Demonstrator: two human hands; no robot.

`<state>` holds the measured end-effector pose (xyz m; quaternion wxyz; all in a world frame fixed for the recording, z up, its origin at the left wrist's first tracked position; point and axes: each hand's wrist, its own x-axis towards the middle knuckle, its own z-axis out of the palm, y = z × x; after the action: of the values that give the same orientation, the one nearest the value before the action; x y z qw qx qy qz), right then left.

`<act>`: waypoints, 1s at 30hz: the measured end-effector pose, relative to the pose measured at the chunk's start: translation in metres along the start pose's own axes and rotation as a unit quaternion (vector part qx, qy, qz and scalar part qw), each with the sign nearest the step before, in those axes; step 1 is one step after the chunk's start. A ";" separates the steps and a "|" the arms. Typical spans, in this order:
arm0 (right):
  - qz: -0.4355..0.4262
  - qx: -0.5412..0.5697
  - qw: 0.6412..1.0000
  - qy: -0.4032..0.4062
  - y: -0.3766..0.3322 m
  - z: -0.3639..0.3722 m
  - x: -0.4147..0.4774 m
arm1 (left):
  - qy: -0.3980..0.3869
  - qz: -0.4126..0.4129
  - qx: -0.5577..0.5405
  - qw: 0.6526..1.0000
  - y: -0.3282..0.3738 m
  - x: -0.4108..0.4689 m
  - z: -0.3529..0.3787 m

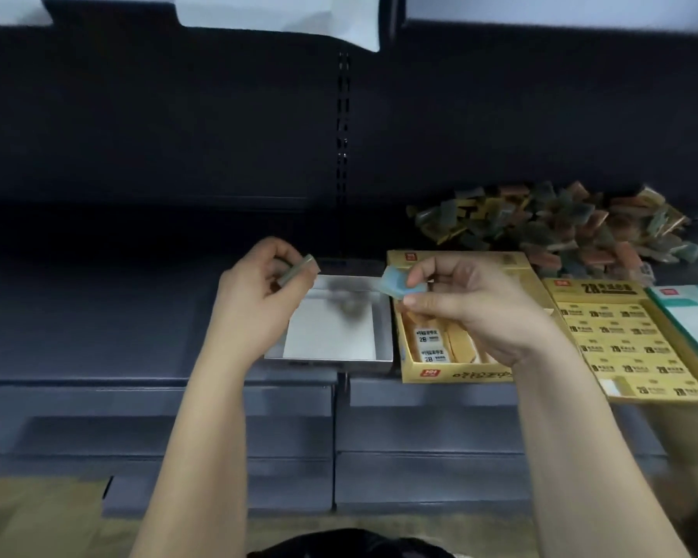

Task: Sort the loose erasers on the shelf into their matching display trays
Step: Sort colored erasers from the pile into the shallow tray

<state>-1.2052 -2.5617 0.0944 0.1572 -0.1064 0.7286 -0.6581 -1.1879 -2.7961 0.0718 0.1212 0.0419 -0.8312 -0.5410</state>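
Observation:
My left hand pinches a grey-green eraser above the far left corner of a white display tray, whose floor is bare. My right hand pinches a light blue eraser over the gap between the white tray and a yellow 2B eraser tray. That yellow tray holds white 2B erasers on edge. A heap of loose coloured erasers lies at the back right of the shelf.
A second yellow tray, packed with 2B erasers, stands right of the first. A green-edged tray sits at the far right. The dark shelf stretches to the left, with lower shelf levels beneath.

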 end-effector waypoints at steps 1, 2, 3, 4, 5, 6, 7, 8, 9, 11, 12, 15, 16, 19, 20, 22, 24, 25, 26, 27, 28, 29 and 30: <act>0.000 -0.008 1.000 0.004 0.000 0.002 0.001 | -0.001 0.000 0.006 1.000 -0.003 0.001 -0.002; 0.000 -0.016 1.000 0.005 0.001 0.003 0.003 | -0.001 0.001 0.014 1.000 -0.005 0.002 -0.004; 0.000 -0.025 1.000 0.004 0.001 0.005 0.004 | -0.001 0.002 0.024 1.000 -0.007 0.003 -0.005; -0.002 -0.027 1.000 0.002 0.001 0.007 0.005 | -0.001 0.001 0.032 0.999 -0.009 0.004 -0.007; -0.005 -0.021 1.000 0.000 0.001 0.009 0.007 | 0.000 -0.001 0.038 0.999 -0.011 0.004 -0.008; -0.009 -0.008 1.000 -0.001 0.001 0.012 0.009 | 0.000 -0.002 0.043 0.999 -0.012 0.005 -0.010; -0.012 0.001 1.000 -0.002 0.001 0.014 0.011 | -0.001 -0.001 0.048 0.999 -0.014 0.005 -0.012; -0.014 0.000 1.000 -0.004 0.000 0.017 0.012 | 0.000 0.000 0.054 0.999 -0.016 0.006 -0.014; -0.015 -0.013 1.000 -0.007 -0.001 0.021 0.013 | 0.002 0.000 0.060 0.998 -0.018 0.006 -0.017; -0.016 -0.048 0.999 -0.014 -0.001 0.030 0.017 | 0.005 -0.002 0.067 0.998 -0.021 0.008 -0.023; -0.017 -0.057 0.998 -0.016 -0.002 0.034 0.019 | 0.006 -0.003 0.068 0.998 -0.022 0.009 -0.025; -0.024 -0.072 0.997 -0.004 0.001 0.048 0.028 | 0.011 -0.002 0.070 0.997 -0.025 0.010 -0.032; -0.025 -0.088 0.996 0.009 0.003 0.053 0.032 | 0.015 -0.001 0.072 0.997 -0.027 0.010 -0.034; -0.028 -0.135 0.988 0.062 0.013 0.070 0.044 | 0.025 -0.001 0.079 0.997 -0.033 0.010 -0.041; -0.031 -0.150 0.985 0.079 0.016 0.076 0.049 | 0.026 -0.003 0.079 0.997 -0.035 0.010 -0.044; -0.026 -0.184 0.978 0.101 0.020 0.087 0.057 | 0.025 -0.008 0.081 0.996 -0.038 0.010 -0.047; -0.010 -0.198 0.973 0.114 0.024 0.093 0.065 | 0.022 -0.009 0.084 0.996 -0.039 0.010 -0.050; -0.003 -0.197 0.973 0.122 0.026 0.095 0.070 | 0.021 -0.008 0.084 0.996 -0.040 0.010 -0.051; 0.002 -0.197 0.972 0.127 0.028 0.095 0.074 | 0.020 -0.009 0.084 0.996 -0.041 0.010 -0.051; 0.005 -0.202 0.971 0.130 0.030 0.096 0.077 | 0.019 -0.010 0.083 0.996 -0.042 0.010 -0.052; 0.007 -0.213 0.968 0.133 0.032 0.097 0.079 | 0.017 -0.010 0.080 0.997 -0.043 0.010 -0.052; 0.008 -0.227 0.964 0.135 0.034 0.098 0.080 | 0.014 -0.010 0.077 0.997 -0.044 0.010 -0.053; 0.006 -0.240 0.961 0.138 0.037 0.100 0.080 | 0.011 -0.011 0.074 0.997 -0.045 0.010 -0.053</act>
<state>-1.2409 -2.6790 0.0424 0.0294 -0.0447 0.8807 -0.4707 -1.1873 -2.8635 0.0525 0.1206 0.0656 -0.8672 -0.4788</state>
